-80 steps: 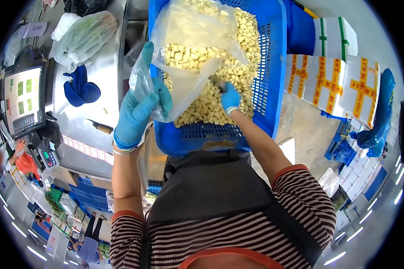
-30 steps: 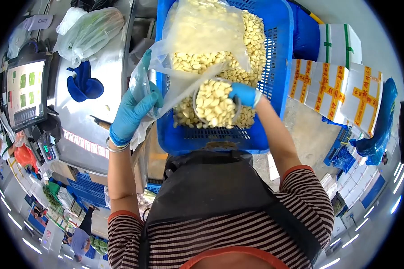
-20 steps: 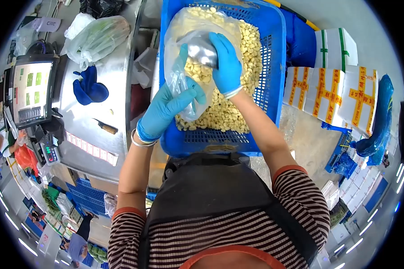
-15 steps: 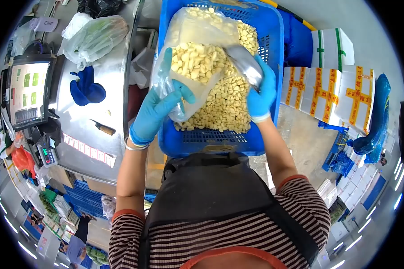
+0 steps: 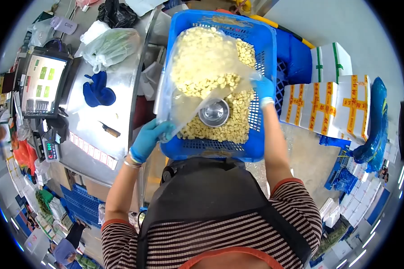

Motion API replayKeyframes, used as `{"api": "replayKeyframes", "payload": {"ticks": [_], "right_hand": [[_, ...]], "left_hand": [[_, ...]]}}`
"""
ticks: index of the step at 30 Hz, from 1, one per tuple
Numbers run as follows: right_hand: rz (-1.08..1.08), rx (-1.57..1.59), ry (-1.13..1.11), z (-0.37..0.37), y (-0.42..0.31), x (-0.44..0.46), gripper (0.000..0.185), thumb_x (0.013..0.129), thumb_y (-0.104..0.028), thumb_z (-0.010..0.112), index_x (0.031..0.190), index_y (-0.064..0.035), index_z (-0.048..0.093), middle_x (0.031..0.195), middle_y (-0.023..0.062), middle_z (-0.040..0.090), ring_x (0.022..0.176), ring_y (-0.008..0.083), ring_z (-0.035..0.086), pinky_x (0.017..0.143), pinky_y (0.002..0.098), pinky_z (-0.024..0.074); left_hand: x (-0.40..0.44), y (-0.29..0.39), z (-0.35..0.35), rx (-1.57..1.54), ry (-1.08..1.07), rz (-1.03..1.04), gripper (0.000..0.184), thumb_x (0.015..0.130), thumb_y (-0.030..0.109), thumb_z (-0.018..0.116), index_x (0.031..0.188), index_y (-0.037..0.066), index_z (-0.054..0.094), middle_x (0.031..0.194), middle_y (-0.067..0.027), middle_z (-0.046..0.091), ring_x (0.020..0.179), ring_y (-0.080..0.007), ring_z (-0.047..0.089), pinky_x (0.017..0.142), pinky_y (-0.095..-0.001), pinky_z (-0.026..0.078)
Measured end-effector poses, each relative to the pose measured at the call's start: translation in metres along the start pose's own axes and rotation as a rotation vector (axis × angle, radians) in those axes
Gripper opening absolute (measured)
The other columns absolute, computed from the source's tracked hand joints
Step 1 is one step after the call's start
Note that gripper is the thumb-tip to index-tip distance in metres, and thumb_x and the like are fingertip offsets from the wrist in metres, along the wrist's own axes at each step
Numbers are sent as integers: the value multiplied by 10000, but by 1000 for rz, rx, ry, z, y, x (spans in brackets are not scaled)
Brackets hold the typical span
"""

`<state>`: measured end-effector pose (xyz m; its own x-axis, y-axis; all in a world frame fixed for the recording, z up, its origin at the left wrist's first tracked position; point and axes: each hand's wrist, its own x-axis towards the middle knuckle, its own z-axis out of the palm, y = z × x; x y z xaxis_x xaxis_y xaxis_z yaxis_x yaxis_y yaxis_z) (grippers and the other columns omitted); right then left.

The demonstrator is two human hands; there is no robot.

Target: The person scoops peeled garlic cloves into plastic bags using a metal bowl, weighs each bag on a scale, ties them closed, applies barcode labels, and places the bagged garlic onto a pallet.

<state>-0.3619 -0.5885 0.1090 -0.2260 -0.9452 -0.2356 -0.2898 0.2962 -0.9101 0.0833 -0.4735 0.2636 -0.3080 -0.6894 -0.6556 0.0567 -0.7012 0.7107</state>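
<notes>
A clear plastic bag (image 5: 202, 58) filled with pale, flat pieces lies in the blue crate (image 5: 177, 150). My left hand (image 5: 152, 136), in a blue glove, is closed on the bag's near left edge. At the crate's right side my right hand (image 5: 264, 89), also gloved, grips the opposite edge, so the bag's mouth is stretched between both hands. A round metal scoop (image 5: 214, 113) rests on the loose pale pieces (image 5: 238, 121) below the bag, with nobody holding it.
On the metal table (image 5: 83, 148) at left are a blue cloth (image 5: 98, 91), a knife (image 5: 111, 130), a label strip (image 5: 93, 150) and a plastic bag (image 5: 112, 47). A screen (image 5: 42, 83) stands beyond. Taped white boxes (image 5: 323, 105) are at right. A person (image 5: 66, 249) is at lower left.
The scoop has left my right hand and now lies on the loose pieces. My right hand has taken hold of the bag's edge; my left hand has moved down and outward, stretching the bag's mouth.
</notes>
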Motion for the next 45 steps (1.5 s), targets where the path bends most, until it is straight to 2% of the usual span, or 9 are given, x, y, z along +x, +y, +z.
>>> {"api": "replayKeyframes", "payload": {"ticks": [11,14,20,24,30,35,38,41,45], "right_hand": [[124,921,-70,-46,-136,-95,302,911,-264,642,1143,-71,629,1039,46,654,978,166,615,915,305,483],[-17,900,7,-59,-245,-87,290,947,-258,574,688,-127,556,605,-6,484,564,133,461,596,280,400],[-600,962,-234,-127,-353,-80,414,958,-261,524,578,-144,408,501,-5,308,470,134,307,512,286,295],[-397,882,123,-120,-344,-68,409,974,-256,492,586,-147,424,520,2,315,471,135,265,516,289,273],[-103,802,-22,-106,-255,-35,462,1024,-290,404,583,-166,346,527,-33,281,482,109,250,505,288,238],[-527,854,-459,-118,-293,-42,339,996,-179,430,675,-86,490,570,-6,328,535,113,309,513,288,275],[-804,549,320,-126,-336,-60,376,944,-97,518,1272,87,531,1023,196,659,817,282,655,762,370,574],[-1399,181,386,-120,-398,-82,307,904,-90,597,1189,20,564,981,180,607,834,260,610,763,376,510],[-1648,701,-311,-59,-527,-163,136,992,-246,436,947,-169,538,639,-17,325,534,116,309,517,294,249]], "left_hand": [[-37,30,61,36,17,325,230,959,170,582,928,-41,667,855,-65,673,802,-113,605,791,-249,470],[-26,111,82,80,-15,689,246,971,165,552,823,-19,619,790,-47,627,754,-105,574,744,-252,457],[-59,236,108,-9,-59,1085,328,1005,211,455,719,51,481,699,-46,468,618,-159,475,764,-371,519],[-37,224,107,-72,-86,932,351,1007,295,473,790,37,569,779,-76,624,585,-60,479,551,-206,402],[3,163,105,-152,5,585,303,982,301,537,830,55,624,752,-32,648,502,-33,413,472,-185,339],[-50,175,114,-125,-14,787,223,979,222,542,919,18,609,705,-44,590,552,-96,523,530,-221,408],[-97,174,101,-302,-117,1072,159,955,103,557,980,-50,594,694,-63,547,515,-101,502,496,-253,442],[-174,181,81,-284,-82,1350,180,953,116,547,883,-46,582,603,-59,518,468,-112,523,476,-260,436],[-265,152,44,-335,-157,1525,169,953,87,525,965,-70,587,627,-71,513,452,-123,514,466,-262,440]]}}
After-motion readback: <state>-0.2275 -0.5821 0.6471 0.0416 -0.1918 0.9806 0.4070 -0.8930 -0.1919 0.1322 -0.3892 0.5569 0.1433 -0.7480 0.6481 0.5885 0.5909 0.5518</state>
